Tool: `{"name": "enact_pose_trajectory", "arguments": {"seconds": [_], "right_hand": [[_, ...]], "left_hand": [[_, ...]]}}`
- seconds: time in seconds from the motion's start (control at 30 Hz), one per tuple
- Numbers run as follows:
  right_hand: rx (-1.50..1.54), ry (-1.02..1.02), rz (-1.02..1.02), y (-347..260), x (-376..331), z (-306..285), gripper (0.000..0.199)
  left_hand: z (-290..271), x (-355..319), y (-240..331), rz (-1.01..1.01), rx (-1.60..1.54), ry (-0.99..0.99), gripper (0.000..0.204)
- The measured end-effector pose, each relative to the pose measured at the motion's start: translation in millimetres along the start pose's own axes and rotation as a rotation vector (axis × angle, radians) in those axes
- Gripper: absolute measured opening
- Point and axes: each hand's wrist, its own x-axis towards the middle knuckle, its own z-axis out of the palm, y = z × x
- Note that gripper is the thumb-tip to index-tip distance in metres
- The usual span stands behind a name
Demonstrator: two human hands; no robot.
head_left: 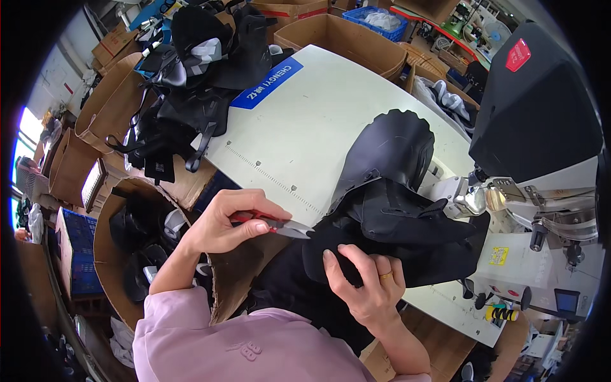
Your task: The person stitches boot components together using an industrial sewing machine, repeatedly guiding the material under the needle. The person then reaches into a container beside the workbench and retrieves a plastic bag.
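Observation:
My left hand [237,221] is closed around a pair of red-handled thread snips [270,223], whose metal blades point right. The blade tips meet the edge of a black sewn fabric piece [407,254]; I cannot tell whether they are cutting. With thumb and fingers, my right hand [369,283] grips the near edge of this piece. A smooth, glossy black panel with a scalloped rim [391,149] rises behind the fabric and seems joined to it. The piece lies over the white worktable [293,140], and its near part hangs toward my lap.
A sewing machine [534,108] stands at the right, its needle area beside the black piece. Black sewn parts [191,95] are heaped at the table's far left. Cardboard boxes [337,41] line the back, and an open carton [114,254] with black parts stands left.

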Motion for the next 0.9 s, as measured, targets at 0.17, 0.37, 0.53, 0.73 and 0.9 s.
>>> {"name": "enact_pose_trajectory", "arguments": {"seconds": [0.17,0.37,0.53,0.73,0.9], "right_hand": [[-0.003,-0.001,0.007,-11,5,6,0.026],[0.022,-0.025,0.027,3,-3,-9,0.03],[0.349,0.03,0.247,-1,-19,-59,0.032],[0.362,0.206,0.904,0,-99,-207,0.049],[-0.726,0.763,1.247,-43,-175,-316,0.036]], "left_hand": [[-10,2,4,0.138,0.137,-0.003,0.015],[9,21,4,0.197,0.214,-0.021,0.027],[-21,28,-80,0.177,0.051,0.583,0.028],[-4,95,-166,0.0,0.529,0.545,0.027],[27,121,-149,0.184,0.589,0.712,0.041]]}}
